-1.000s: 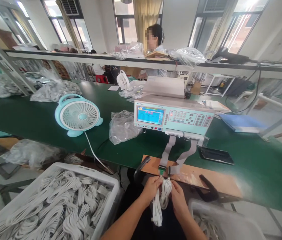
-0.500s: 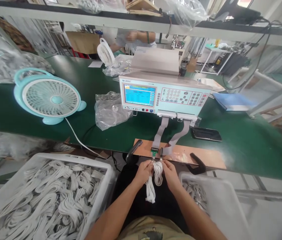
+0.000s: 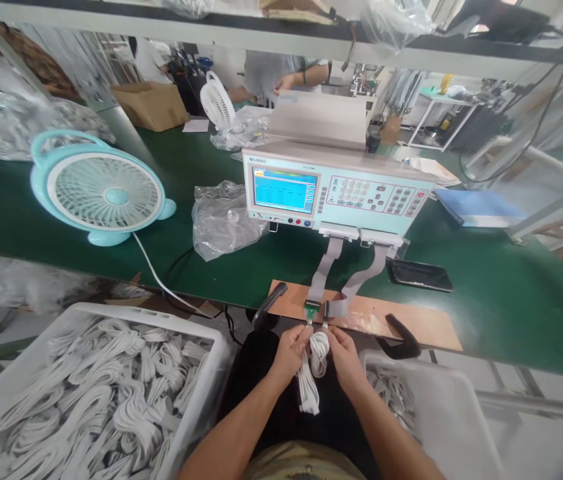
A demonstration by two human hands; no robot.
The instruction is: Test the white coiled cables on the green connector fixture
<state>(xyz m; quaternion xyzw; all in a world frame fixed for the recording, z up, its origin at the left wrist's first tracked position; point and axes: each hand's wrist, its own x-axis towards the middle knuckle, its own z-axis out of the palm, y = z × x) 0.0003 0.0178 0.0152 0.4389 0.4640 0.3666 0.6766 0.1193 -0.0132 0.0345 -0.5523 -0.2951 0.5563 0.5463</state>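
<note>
A bundled white cable (image 3: 318,353) hangs between my two hands, just in front of the table edge. My left hand (image 3: 292,348) pinches one of its ends at a small green circuit board (image 3: 312,311). My right hand (image 3: 342,345) is closed on the other end, at a dark connector (image 3: 326,312). Grey ribbon cables (image 3: 324,272) run from both connectors up to the tester (image 3: 336,193), whose blue screen is lit. Part of the bundle dangles below my left hand. My fingers hide the plugs themselves.
A crate (image 3: 218,340) full of coiled white cables stands left; a smaller bin (image 3: 454,393) with cables stands right. A copper-coloured board (image 3: 371,317) lies along the edge between black handles. A fan (image 3: 116,197) and a phone (image 3: 421,275) sit on the table. A co-worker's hand shows behind.
The view has shifted slightly, and dark text on the tester's screen has gone. Both hands keep their hold on the cable ends. Across the table, the co-worker's arm has moved.
</note>
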